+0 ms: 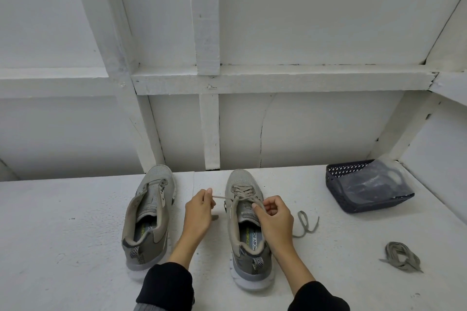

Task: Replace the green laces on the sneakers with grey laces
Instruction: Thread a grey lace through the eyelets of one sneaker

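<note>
Fingers of both hands pinch lace: left hand point(199, 209) pulls one end out sideways, right hand point(274, 214) grips a loop over the right shoe point(246, 230). Looks like tightening; I'd tie next, then lace the bare left shoe point(149, 217).

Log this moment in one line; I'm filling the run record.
left hand: pinches lace end | right hand: grips lace at right shoe | left shoe: unlaced | spare lace: on table

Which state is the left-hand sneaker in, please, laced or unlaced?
Unlaced: the left-hand sneaker shows bare eyelets and an open tongue, with no lace across it.
</note>
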Motion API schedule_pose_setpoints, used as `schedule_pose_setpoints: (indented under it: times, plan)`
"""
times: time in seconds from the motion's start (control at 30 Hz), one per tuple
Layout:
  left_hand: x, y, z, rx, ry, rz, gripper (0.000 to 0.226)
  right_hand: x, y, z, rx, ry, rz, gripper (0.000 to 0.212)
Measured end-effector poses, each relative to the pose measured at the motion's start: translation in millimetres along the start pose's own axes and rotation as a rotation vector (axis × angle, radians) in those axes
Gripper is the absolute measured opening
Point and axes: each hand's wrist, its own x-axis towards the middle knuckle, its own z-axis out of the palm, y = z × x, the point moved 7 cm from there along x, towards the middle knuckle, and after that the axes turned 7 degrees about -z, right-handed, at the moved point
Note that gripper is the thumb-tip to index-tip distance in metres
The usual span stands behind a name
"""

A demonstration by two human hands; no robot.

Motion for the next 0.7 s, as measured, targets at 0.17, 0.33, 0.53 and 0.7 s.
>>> schedule_pose_setpoints:
  times: [0.17,0.33,0.53,0.7]
  plan:
    - [2.9,-15.5,-2.6,0.345,0.173,-0.038,0.052,2.6,0.6,0.1,-0.014,-0.017,-0.042,0.016]
    - [2.8,-5.3,12.2,0.166,-0.095,0.146,0.027,9.6,-1.6,7.8,-0.081,-0.159,-0.14,0.021]
    - [-9.2,14.5,24.5,0.108,-0.302,0.351,0.013,27.7,9.3,10.1,-0.189,-0.301,-0.068,0.022]
    - [-9.5,8.6,24.1,0.123,-0.267,0.292,0.026,29.8,15.6,1.3,-0.316,-0.345,-0.116,0.024]
